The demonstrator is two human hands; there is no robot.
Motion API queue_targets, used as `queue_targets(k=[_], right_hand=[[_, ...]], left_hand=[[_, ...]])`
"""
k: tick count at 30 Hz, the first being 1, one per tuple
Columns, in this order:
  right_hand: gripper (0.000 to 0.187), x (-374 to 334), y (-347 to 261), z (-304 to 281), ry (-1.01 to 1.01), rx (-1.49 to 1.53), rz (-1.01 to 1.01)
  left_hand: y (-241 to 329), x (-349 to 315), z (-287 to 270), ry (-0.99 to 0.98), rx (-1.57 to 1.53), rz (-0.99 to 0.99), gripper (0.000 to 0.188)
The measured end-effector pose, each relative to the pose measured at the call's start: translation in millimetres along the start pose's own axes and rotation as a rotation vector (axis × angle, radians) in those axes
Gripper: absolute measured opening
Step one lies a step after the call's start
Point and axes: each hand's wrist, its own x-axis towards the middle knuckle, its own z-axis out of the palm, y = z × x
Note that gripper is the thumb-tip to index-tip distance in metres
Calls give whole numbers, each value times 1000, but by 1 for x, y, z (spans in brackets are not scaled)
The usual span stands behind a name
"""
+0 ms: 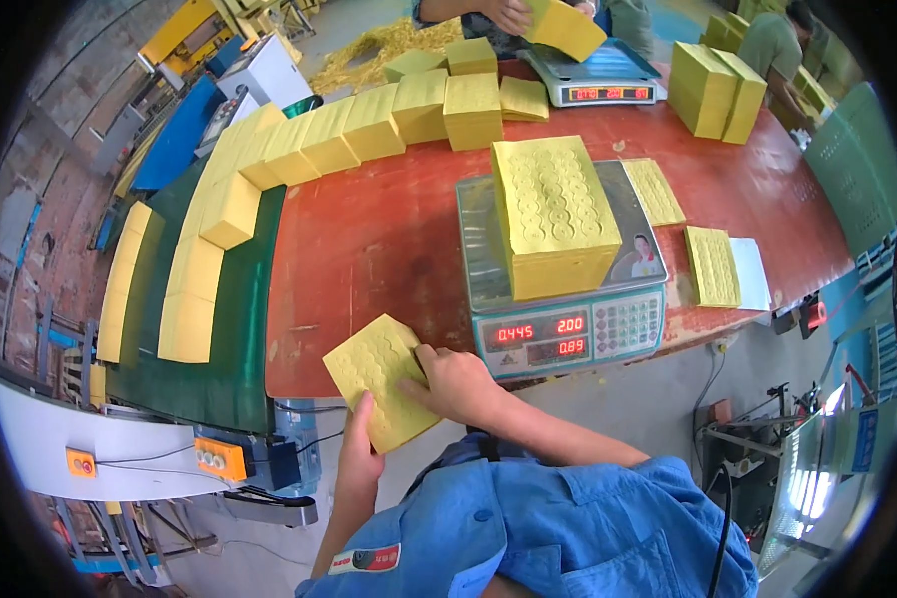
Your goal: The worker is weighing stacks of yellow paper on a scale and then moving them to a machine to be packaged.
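Note:
Between my two hands is a stack of yellow embossed paper (377,367), tilted, at the near edge of the red table. My left hand (362,439) grips its lower left side, thumb on top. My right hand (460,387) is closed on its right edge, thumb over the top face; its other fingers are partly hidden. Just right of that hand stands a digital scale (568,329) with lit red figures. A tall block of the same yellow paper (558,214), stamped with rows of coin-like rings, sits on the scale's metal pan (478,244).
Yellow paper blocks (324,140) line the red table's (359,244) far side and the green belt (149,299) at left. Thin yellow sheets (713,267) lie right of the scale. Across the table, another person's hand (508,14) holds paper over a second scale (608,95).

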Motion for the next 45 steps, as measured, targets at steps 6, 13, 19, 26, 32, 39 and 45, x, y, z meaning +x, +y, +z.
queue_targets(k=[6,13,19,26,32,39,45], right_hand=[[59,-10,13,19,178,153,-72],[46,-48,62,47,-9,695,403],[62,-47,41,54,-7,992,252],[76,-79,-2,-69,162,1126,-58],[55,-68,24,-221,722,632,-140],[37,-23,101,-258,418,1098,73],[38,-26,97,-256,397,1022,69]], left_hand=[[0,8,-6,-24,-655,-264,46],[-9,13,-10,8,-1061,-533,59],[-24,5,-23,8,-1076,-553,57],[141,47,-37,-148,-807,-292,51],[248,186,42,-298,-461,517,53],[243,277,87,-499,-556,-113,78],[245,257,89,-422,-557,-95,77]])
